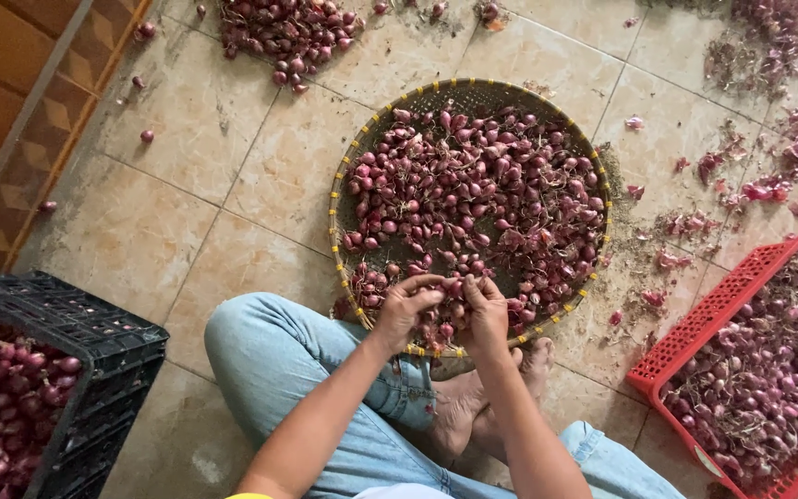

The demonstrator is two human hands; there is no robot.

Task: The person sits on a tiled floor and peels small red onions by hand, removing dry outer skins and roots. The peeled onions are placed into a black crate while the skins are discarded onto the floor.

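Both hands, the left hand (405, 305) and the right hand (486, 310), meet over the near rim of the round woven tray (362, 148), fingers pinched together on one small shallot (453, 288), so loose skins fall among the heap.
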